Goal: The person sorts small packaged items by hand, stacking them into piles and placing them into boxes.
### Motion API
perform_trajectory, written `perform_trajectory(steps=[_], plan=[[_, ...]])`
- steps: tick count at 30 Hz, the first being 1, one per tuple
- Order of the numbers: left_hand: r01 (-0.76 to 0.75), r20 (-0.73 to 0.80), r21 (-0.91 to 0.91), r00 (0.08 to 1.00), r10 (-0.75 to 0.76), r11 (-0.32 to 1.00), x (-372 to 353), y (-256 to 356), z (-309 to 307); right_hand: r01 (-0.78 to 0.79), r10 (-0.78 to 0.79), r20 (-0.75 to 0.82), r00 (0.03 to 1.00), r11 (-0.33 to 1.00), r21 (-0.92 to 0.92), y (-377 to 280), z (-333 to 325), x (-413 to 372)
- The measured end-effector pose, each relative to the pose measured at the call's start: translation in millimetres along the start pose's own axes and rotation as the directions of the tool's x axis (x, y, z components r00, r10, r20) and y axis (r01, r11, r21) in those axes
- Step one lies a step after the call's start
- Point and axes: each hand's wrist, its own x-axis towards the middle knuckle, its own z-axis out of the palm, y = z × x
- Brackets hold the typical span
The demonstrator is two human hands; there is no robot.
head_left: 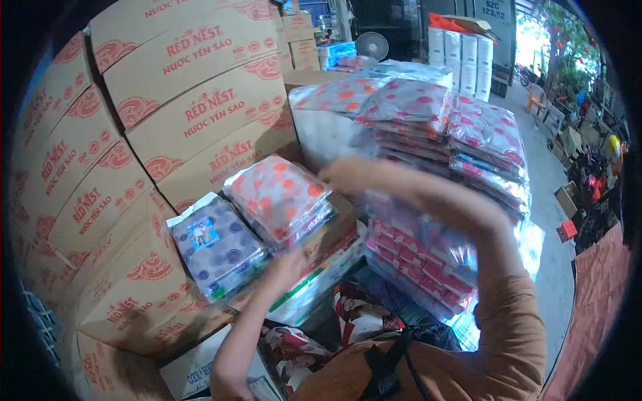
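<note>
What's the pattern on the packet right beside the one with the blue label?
Orange-red dots on the pale packet, clearest in the head view.
</note>
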Motion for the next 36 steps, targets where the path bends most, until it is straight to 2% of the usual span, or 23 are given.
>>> perform_trajectory(steps=[1, 2, 3, 5, 7, 8, 12, 14, 15, 17, 18, 20, 21, 23, 25, 26, 28, 29, 30, 32, 33, 35, 36], plan=[[0.089, 0.163, 0.147, 0.980, -0.113, 0.985, -14.4, -2.5, 28.1, -0.019, 0.013, -0.033, 0.999, 0.980, -0.197, 18.6, -22.2, -10.5], [0.086, 0.435, 0.135, 0.890, -0.138, 0.987, -33.5, -21.5, 51.9, -0.008, 0.021, -0.189, 0.982, 0.998, 0.069, 35.6, -48.8, -31.2], [0.071, 0.392, -0.028, 0.918, -0.055, 0.997, -61.8, -49.0, 85.2, -0.107, 0.101, -0.157, 0.983, 0.994, -0.030, 38.3, -80.1, -45.7], [0.036, 0.628, 0.377, 0.724, -0.284, 0.926, -94.0, -52.1, 109.6, -0.330, 0.304, -0.182, 0.935, 0.934, -0.138, 36.1, -120.6, -67.4], [-0.019, 0.613, 0.370, 0.757, -0.228, 0.929, -152.5, -118.6, 181.2, -0.321, 0.264, -0.200, 0.944, 0.879, -0.353, 85.1, -117.7, -78.5], [-0.077, 0.593, 0.362, 0.788, -0.165, 0.929, -169.2, -139.4, 202.8, -0.314, 0.259, -0.196, 0.946, 0.882, -0.351, 103.5, -110.5, -85.7], [-0.143, 0.632, 0.325, 0.768, -0.102, 0.935, -178.5, -98.3, 172.6, -0.499, 0.504, -0.087, 0.859, 0.790, -0.357, 125.4, -93.6, -97.6], [0.131, 0.539, 0.127, 0.823, -0.179, 0.983, -186.3, -121.3, 200.9, -0.559, 0.565, -0.075, 0.822, 0.774, -0.298, 109.7, -91.5, -97.3], [0.141, 0.535, 0.123, 0.824, -0.185, 0.982, -186.7, -115.3, 197.1, -0.591, 0.577, -0.147, 0.804, 0.746, -0.307, 97.3, -92.3, -99.0], [0.383, 0.540, -0.209, 0.812, -0.221, 0.900, -184.6, -104.3, 190.2, -0.619, 0.581, -0.215, 0.785, 0.720, -0.314, 95.0, -88.7, -96.7], [0.387, 0.539, -0.216, 0.813, -0.222, 0.896, -186.5, -120.9, 206.6, -0.630, 0.573, -0.261, 0.777, 0.707, -0.322, 104.4, -81.9, -96.9], [0.009, 0.496, -0.149, 0.865, 0.066, 0.989, -186.7, -186.2, 265.6, -0.632, 0.554, -0.305, 0.774, 0.699, -0.336, 124.3, -79.0, -99.1], [0.014, 0.492, -0.154, 0.868, 0.065, 0.988, -185.7, -207.3, 286.3, -0.592, 0.506, -0.310, 0.805, 0.726, -0.350, 132.3, -82.2, -99.6], [-0.023, 0.528, 0.062, 0.849, -0.013, 0.998, -185.3, -235.2, 315.9, -0.545, 0.453, -0.311, 0.836, 0.754, -0.367, 131.4, -90.6, -98.1], [0.028, 0.553, 0.090, 0.830, -0.073, 0.996, -184.3, -166.3, 245.1, -0.686, 0.590, -0.369, 0.718, 0.690, -0.231, 106.4, -112.8, -97.8], [0.076, 0.581, 0.119, 0.803, -0.132, 0.990, -167.2, -115.7, 199.9, -0.586, 0.452, -0.399, 0.798, 0.735, -0.340, 145.7, -112.9, -98.0], [0.142, 0.531, 0.083, 0.831, -0.165, 0.986, -171.6, -129.1, 226.5, -0.632, 0.477, -0.537, 0.696, 0.762, -0.142, 143.1, -128.2, -90.5], [0.200, 0.481, 0.052, 0.853, -0.200, 0.978, -171.7, -138.9, 240.2, -0.558, 0.325, -0.667, 0.671, 0.813, -0.166, 141.7, -132.9, -87.2], [0.213, 0.483, 0.045, 0.851, -0.208, 0.976, -170.4, -151.3, 251.9, -0.547, 0.320, -0.659, 0.680, 0.820, -0.166, 133.2, -139.2, -82.6], [0.240, 0.499, -0.270, 0.863, -0.077, 0.933, -169.6, -168.2, 270.9, -0.634, 0.254, -0.797, 0.548, 0.748, -0.197, 105.9, -157.5, -68.4], [0.050, 0.538, -0.046, 0.843, -0.018, 0.998, -158.0, -163.1, 264.3, -0.615, 0.239, -0.842, 0.483, 0.778, -0.131, 88.7, -164.2, -60.5], [0.064, 0.535, -0.087, 0.845, -0.007, 0.994, -162.6, -227.3, 342.2, -0.568, 0.181, -0.919, 0.350, 0.821, -0.054, 47.1, -168.5, -41.8], [0.061, 0.537, -0.122, 0.843, 0.014, 0.991, -164.7, -249.7, 367.5, -0.557, 0.177, -0.919, 0.352, 0.829, -0.054, 41.1, -164.8, -33.2]])
